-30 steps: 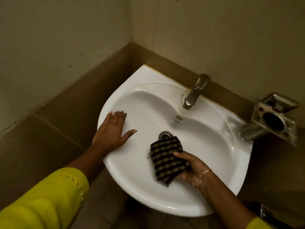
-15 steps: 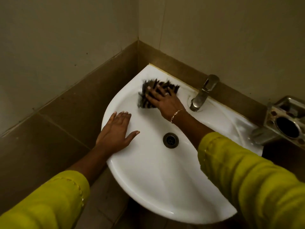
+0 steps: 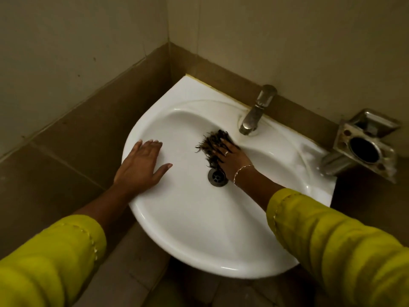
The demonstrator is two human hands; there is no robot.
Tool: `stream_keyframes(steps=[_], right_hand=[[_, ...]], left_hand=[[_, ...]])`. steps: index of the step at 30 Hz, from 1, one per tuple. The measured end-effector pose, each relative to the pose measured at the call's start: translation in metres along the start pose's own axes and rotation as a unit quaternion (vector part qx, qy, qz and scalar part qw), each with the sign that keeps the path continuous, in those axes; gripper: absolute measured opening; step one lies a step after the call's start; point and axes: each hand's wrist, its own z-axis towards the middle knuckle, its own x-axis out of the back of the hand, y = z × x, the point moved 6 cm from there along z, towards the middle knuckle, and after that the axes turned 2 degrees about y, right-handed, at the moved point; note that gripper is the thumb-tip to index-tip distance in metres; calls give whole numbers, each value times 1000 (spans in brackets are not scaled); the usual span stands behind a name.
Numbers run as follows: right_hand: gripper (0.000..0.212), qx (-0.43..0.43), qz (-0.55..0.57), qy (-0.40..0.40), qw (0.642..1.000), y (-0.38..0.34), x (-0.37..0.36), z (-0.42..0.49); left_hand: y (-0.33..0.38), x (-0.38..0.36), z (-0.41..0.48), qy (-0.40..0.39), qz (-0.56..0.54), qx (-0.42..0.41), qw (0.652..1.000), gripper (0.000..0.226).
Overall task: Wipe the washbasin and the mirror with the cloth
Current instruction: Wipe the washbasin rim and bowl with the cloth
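A white corner washbasin (image 3: 199, 235) fills the middle of the view. My right hand (image 3: 232, 157) presses a dark striped cloth (image 3: 210, 145) flat against the inside of the bowl, just below the tap and above the drain (image 3: 218, 177). The cloth is blurred and mostly shows past my fingertips. My left hand (image 3: 141, 167) lies flat, fingers spread, on the basin's left rim. No mirror is in view.
A metal tap (image 3: 256, 111) stands at the back of the basin. A metal holder with a round hole (image 3: 363, 149) is fixed to the wall at the right. Tiled walls meet in the corner behind the basin.
My right hand has swept the cloth from the bowl's front up to the back left rim, then down to the spot under the tap. My left hand stays on the rim.
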Motion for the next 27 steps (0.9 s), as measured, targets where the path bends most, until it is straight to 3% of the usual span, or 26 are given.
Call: stream_keyframes(steps=[5, 11, 15, 23, 27], right_hand=[[52, -5, 98, 12, 995, 1, -29, -36], [52, -79, 215, -91, 969, -4, -71, -70], [53, -110, 372, -223, 894, -32, -78, -65], [50, -66, 532, -199, 820, -93, -30, -47], [54, -49, 605, -173, 776, -107, -2, -38]], left_hand=[[0, 0, -1, 1, 0, -1, 1000, 92], [1, 0, 0, 0, 8, -10, 1000, 92], [2, -1, 0, -6, 21, -8, 1000, 94], [1, -4, 0, -19, 35, 0, 999, 98], [1, -3, 0, -15, 25, -2, 1000, 118]])
